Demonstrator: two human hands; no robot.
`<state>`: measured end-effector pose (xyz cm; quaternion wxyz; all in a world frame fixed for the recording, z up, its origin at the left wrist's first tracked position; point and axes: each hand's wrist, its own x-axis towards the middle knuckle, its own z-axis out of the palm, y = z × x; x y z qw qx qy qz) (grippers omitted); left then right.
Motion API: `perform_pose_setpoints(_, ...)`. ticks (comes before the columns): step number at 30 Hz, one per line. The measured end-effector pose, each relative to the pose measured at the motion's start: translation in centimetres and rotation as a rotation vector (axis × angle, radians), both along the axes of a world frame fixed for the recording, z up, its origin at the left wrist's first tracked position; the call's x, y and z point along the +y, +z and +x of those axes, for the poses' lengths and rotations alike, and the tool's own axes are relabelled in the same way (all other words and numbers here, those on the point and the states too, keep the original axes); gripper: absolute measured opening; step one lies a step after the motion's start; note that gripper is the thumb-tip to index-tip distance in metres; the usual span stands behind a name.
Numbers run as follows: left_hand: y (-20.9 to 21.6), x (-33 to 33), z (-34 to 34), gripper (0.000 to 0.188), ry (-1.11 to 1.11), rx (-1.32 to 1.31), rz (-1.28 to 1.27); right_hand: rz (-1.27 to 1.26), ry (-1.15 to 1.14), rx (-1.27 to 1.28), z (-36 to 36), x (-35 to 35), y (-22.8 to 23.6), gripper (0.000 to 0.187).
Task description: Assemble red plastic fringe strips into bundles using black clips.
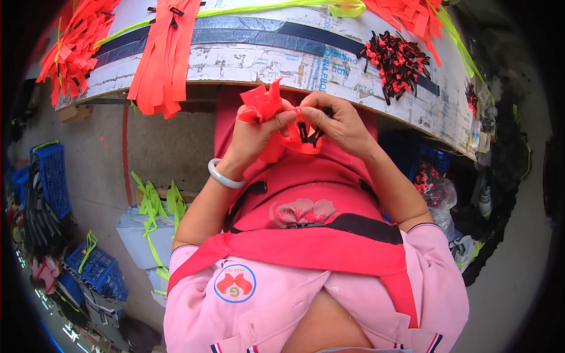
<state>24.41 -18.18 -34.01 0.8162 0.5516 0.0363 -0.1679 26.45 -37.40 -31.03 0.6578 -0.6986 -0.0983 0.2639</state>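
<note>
Close to the table's near edge, my left hand (254, 136) is closed round a bunch of bright red-orange fabric strips (263, 101), their ends sticking up above the fingers. My right hand (343, 125) pinches with thumb and forefinger at part of the same strips, beside the left fingertips. Black plastic buckle pieces (307, 134) hang between the hands on a looped strip. What exactly lies between the right fingertips is partly hidden. Both hands are held over my red apron (300, 197).
On the worn white table (235, 72) lie a stack of red-orange strips (166, 56), another bundle (76, 47) at the left, and a pile of small black-and-red pieces (397, 67). A yellow-green band (253, 9) crosses the back. Blue crates (97, 267) stand on the floor at left.
</note>
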Motion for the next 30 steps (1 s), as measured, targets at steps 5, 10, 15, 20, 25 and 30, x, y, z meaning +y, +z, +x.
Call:
perform_pose_setpoints(5,-0.6,-0.4,0.4,0.005,-0.019,-0.145,0.129,-0.127,-0.012,-0.231,-0.1,0.3,-0.2,0.019)
perform_pose_setpoints(10,-0.8,-0.5,-0.2,0.004,-0.009,-0.054,0.001,-0.206,0.009,-0.344,-1.3,0.6,-0.6,0.018)
perform_pose_setpoints(15,-0.7,-0.4,0.3,0.006,-0.033,-0.019,-0.036,-0.195,-0.069,-0.312,-1.7,0.8,-1.4,0.017)
perform_pose_setpoints(20,-0.2,0.1,0.8,0.009,-0.050,-0.009,-0.050,-0.074,-0.062,-0.224,-0.5,0.6,-1.0,0.017)
perform_pose_setpoints(25,0.2,0.8,0.5,0.013,-0.121,-0.084,0.098,-0.082,-0.006,-0.196,-0.6,0.7,-0.9,0.015)
perform_pose_setpoints(30,0.6,0.6,0.3,0.013,-0.136,-0.178,0.243,-0.114,-0.106,-0.460,-0.9,1.4,-1.4,0.007)
